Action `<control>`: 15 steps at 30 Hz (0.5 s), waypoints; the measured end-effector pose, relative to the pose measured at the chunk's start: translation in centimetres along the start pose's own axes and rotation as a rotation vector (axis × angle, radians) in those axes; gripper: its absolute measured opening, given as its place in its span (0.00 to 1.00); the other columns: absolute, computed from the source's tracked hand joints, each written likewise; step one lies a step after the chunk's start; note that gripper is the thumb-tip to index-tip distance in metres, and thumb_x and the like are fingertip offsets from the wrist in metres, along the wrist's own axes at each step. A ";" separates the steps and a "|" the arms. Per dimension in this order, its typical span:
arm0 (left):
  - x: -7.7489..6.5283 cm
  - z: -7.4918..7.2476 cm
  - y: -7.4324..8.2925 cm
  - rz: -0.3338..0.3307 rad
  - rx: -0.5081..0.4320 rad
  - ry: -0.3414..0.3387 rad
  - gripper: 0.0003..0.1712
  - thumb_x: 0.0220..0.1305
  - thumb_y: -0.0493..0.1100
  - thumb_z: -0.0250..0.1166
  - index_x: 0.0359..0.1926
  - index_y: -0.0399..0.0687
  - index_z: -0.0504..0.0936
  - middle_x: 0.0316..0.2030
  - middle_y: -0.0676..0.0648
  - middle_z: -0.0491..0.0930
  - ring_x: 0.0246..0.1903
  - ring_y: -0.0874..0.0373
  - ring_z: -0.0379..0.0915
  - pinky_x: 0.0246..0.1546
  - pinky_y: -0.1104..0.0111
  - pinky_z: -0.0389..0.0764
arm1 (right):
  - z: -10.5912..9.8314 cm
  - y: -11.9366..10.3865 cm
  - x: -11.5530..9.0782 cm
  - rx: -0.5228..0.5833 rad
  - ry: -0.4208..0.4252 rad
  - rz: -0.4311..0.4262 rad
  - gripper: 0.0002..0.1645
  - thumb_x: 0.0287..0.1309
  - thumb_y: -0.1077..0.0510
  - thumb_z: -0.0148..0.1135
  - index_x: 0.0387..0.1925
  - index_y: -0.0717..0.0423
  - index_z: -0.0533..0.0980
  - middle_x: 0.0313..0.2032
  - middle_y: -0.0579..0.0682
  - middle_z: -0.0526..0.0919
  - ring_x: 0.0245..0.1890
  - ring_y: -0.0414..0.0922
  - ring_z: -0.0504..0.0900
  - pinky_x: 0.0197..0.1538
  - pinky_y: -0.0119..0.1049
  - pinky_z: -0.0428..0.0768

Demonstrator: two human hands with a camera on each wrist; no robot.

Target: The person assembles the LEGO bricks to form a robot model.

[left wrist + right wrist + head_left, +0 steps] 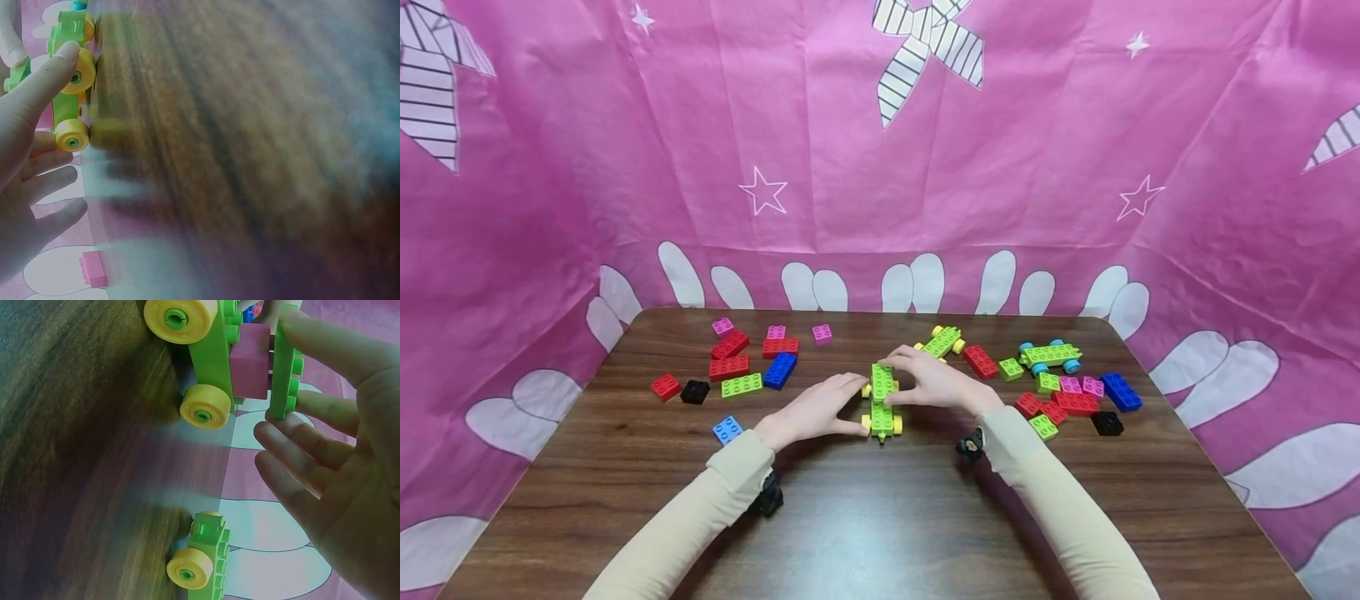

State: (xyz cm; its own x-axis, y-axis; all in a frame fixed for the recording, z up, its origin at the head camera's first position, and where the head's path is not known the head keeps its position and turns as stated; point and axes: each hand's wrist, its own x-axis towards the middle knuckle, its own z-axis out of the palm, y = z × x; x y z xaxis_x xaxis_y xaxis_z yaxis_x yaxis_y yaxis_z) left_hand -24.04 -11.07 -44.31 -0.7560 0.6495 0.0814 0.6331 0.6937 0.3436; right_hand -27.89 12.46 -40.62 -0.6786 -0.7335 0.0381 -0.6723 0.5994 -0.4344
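Observation:
A toy car base point(882, 421), lime green on yellow wheels, stands in the middle of the table. On it sits a pink brick point(251, 361), seen in the right wrist view. A green studded building plate point(882, 382) lies over the pink brick, with a narrow gap between them. My right hand point(936, 382) pinches this plate between thumb and fingers. On the left side of the car, my left hand point(820, 410) has its thumb against the near yellow wheel point(79, 72) and its outstretched fingers beside the far wheel point(73, 136).
Red, pink, blue, black and green bricks are scattered left, including a light blue brick point(727, 430) beside the left wrist. More bricks, such as a red one point(1076, 404), lie right. Behind stand a yellow-wheeled car base point(942, 342) and a blue-wheeled one point(1051, 356).

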 end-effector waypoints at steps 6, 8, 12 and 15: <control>0.1 0.2 -0.2 -0.003 0.006 0.001 0.47 0.52 0.63 0.66 0.65 0.39 0.64 0.62 0.44 0.69 0.62 0.50 0.66 0.60 0.55 0.72 | 0.1 0.0 0.0 -0.013 0.015 -0.001 0.36 0.49 0.42 0.68 0.57 0.54 0.73 0.53 0.48 0.75 0.55 0.46 0.75 0.59 0.41 0.75; 0.1 0.2 -0.2 -0.012 0.010 -0.007 0.47 0.52 0.63 0.66 0.65 0.40 0.64 0.62 0.44 0.68 0.62 0.51 0.65 0.60 0.55 0.72 | 0.1 -0.1 0.1 -0.019 0.018 0.006 0.36 0.49 0.42 0.68 0.57 0.54 0.73 0.52 0.48 0.75 0.54 0.45 0.75 0.59 0.41 0.75; 0.1 0.2 -0.3 -0.019 0.007 -0.015 0.48 0.52 0.64 0.66 0.66 0.40 0.63 0.63 0.45 0.68 0.63 0.51 0.65 0.61 0.56 0.72 | 0.1 -0.2 0.2 -0.028 0.017 0.019 0.36 0.48 0.42 0.69 0.57 0.54 0.73 0.53 0.48 0.76 0.55 0.45 0.75 0.59 0.41 0.75; 0.1 0.1 -0.2 -0.007 0.001 -0.008 0.47 0.52 0.63 0.66 0.65 0.39 0.64 0.62 0.44 0.68 0.62 0.51 0.65 0.60 0.55 0.72 | 0.1 -0.4 0.3 -0.037 0.011 0.026 0.36 0.48 0.43 0.69 0.57 0.54 0.73 0.53 0.49 0.76 0.54 0.46 0.75 0.59 0.41 0.75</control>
State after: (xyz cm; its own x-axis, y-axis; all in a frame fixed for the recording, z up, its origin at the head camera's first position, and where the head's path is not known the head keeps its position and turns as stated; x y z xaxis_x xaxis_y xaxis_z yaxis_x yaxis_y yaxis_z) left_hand -24.24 -11.16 -44.49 -0.7592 0.6470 0.0717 0.6278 0.6987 0.3429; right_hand -27.79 12.02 -40.51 -0.6989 -0.7143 0.0369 -0.6648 0.6297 -0.4019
